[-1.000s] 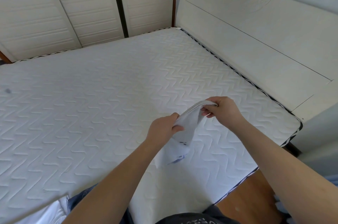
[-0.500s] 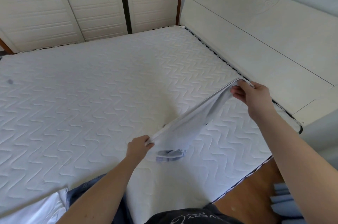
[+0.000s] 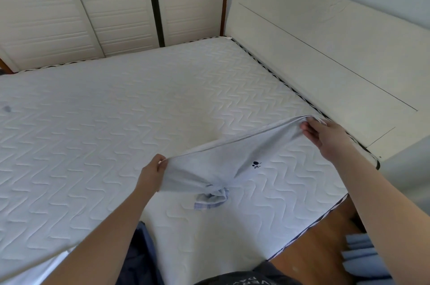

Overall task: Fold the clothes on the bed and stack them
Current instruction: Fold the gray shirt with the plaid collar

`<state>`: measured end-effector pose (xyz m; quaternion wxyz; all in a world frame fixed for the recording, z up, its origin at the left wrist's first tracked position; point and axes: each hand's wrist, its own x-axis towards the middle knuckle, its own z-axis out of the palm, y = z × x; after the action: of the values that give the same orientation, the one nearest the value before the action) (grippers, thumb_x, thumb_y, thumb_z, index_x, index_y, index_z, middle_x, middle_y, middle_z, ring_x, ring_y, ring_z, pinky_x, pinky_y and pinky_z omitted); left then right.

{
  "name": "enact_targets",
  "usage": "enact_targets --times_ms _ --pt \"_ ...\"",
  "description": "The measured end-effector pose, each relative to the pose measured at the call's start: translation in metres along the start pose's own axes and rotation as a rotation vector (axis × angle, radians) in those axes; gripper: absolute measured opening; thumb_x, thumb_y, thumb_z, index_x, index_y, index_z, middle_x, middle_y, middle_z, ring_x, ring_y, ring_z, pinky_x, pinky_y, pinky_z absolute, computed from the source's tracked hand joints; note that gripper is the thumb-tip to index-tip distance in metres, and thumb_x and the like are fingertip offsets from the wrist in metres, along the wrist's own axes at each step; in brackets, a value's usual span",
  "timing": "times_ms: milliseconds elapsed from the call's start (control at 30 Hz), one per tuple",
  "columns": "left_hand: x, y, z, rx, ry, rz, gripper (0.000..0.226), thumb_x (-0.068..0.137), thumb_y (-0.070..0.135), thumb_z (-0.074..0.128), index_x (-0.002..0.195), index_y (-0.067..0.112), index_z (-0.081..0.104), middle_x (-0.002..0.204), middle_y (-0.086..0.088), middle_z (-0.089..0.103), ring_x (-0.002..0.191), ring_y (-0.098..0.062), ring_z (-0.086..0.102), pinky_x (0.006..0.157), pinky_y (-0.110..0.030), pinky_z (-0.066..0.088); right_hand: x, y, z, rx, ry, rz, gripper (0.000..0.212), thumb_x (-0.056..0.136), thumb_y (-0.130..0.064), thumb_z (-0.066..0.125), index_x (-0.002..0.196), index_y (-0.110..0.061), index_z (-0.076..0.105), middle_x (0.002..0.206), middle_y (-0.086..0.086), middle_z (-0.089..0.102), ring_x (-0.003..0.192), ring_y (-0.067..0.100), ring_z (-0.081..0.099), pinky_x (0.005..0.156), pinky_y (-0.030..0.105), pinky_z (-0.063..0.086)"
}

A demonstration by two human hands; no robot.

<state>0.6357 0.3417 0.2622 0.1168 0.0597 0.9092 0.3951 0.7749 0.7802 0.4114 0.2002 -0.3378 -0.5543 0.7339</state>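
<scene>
Bed (image 3: 97,135) quilted white; my left hand (image 3: 152,171) and right hand (image 3: 325,137) pinch pale-blue garment (image 3: 232,159) taut above it, plaid-trimmed end bunched, small dark print.

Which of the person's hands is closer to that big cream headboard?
The right hand, gripping the pale garment just beside the headboard. The left hand holds the garment's other end, farther out over the mattress.

Bright, even daylight; soft shadows on the mattress (image 3: 97,135); wide-angle bowing at edges; slightly soft focus.
</scene>
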Motion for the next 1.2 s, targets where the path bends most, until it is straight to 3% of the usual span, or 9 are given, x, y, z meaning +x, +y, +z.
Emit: enact_targets --times_ms 133,233,400,500,633,767,900,1067,1200 --pt "0.006 0.017 -0.006 -0.024 -0.219 0.036 0.013 0.083 0.027 0.076 0.082 0.023 0.063 0.059 0.002 0.056 0.044 -0.01 0.051 0.034 -0.023 0.038 0.016 0.004 -0.024 0.042 -0.089 0.056 0.013 0.089 -0.008 0.067 0.101 -0.004 0.069 0.089 0.003 0.075 0.087 0.009 0.071 0.075 0.017 0.054" --pt "0.004 0.028 -0.01 0.279 -0.391 0.09 0.011 0.08 0.022 0.078 0.082 0.021 0.067 0.064 0.002 0.061 0.048 -0.008 0.056 0.044 -0.021 0.045 0.034 0.004 -0.049 0.068 -0.093 0.065 0.013 0.092 -0.007 0.062 0.103 -0.002 0.068 0.091 0.005 0.075 0.086 0.01 0.071 0.075 0.016 0.054" --pt "0.001 0.039 -0.009 0.455 -0.169 0.073 0.024 0.092 0.022 0.066 0.069 0.019 0.058 0.067 -0.003 0.053 0.063 -0.022 0.057 0.051 -0.025 0.034 0.061 0.003 -0.084 0.064 -0.091 0.105 0.014 0.098 -0.004 0.051 0.101 -0.001 0.064 0.087 0.008 0.072 0.077 0.008 0.072 0.071 0.016 0.056" --pt "-0.005 0.06 0.006 0.143 -0.136 -0.054 0.013 0.1 0.023 0.053 0.089 0.016 0.056 0.085 -0.007 0.059 0.077 -0.029 0.065 0.055 -0.03 0.05 0.075 0.002 -0.104 0.041 -0.101 0.141 0.013 0.098 -0.003 0.052 0.101 0.0 0.063 0.086 0.011 0.069 0.07 0.008 0.071 0.071 0.019 0.058" --pt "-0.009 0.102 0.032 -0.109 -0.063 -0.13 0.011 0.101 0.018 0.05 0.093 0.014 0.057 0.092 -0.019 0.062 0.065 -0.03 0.073 0.056 -0.036 0.058 0.098 -0.009 -0.14 0.028 -0.08 0.205 0.021 0.095 0.003 0.044 0.099 0.001 0.065 0.085 0.016 0.068 0.068 0.014 0.073 0.064 0.021 0.059" --pt "-0.005 0.144 0.044 -0.132 0.102 -0.082 0.009 0.091 0.009 0.065 0.088 0.017 0.061 0.084 -0.014 0.071 0.058 -0.024 0.072 0.04 -0.018 0.047 0.122 -0.025 -0.175 -0.089 -0.079 0.191 0.031 0.097 0.005 0.033 0.101 -0.002 0.063 0.089 0.02 0.066 0.067 0.013 0.072 0.063 0.019 0.058" --pt "-0.011 0.185 0.031 -0.138 0.187 -0.052 0.012 0.084 0.021 0.074 0.082 0.015 0.065 0.067 0.0 0.073 0.06 -0.016 0.072 0.05 -0.019 0.048 0.139 -0.042 -0.196 -0.189 -0.087 0.114 0.025 0.097 0.004 0.037 0.106 0.002 0.061 0.083 0.021 0.067 0.065 0.009 0.071 0.069 0.017 0.058" --pt "-0.015 0.227 -0.013 -0.211 0.286 -0.02 0.006 0.087 0.021 0.073 0.085 0.016 0.075 0.073 -0.001 0.075 0.063 -0.001 0.07 0.051 -0.005 0.044 0.149 -0.063 -0.19 -0.2 -0.109 0.005 0.021 0.099 0.001 0.042 0.111 0.002 0.059 0.058 -0.003 0.07 0.059 0.004 0.069 0.066 0.014 0.057" --pt "-0.008 0.254 -0.049 -0.22 0.329 -0.034 0.013 0.094 0.034 0.063 0.094 0.025 0.073 0.079 0.01 0.076 0.051 -0.004 0.052 0.04 -0.012 0.032 0.158 -0.084 -0.168 -0.174 -0.113 -0.099 0.021 0.095 0.002 0.051 0.114 0.007 0.06 0.076 0.011 0.07 0.058 0.004 0.069 0.072 0.017 0.056"
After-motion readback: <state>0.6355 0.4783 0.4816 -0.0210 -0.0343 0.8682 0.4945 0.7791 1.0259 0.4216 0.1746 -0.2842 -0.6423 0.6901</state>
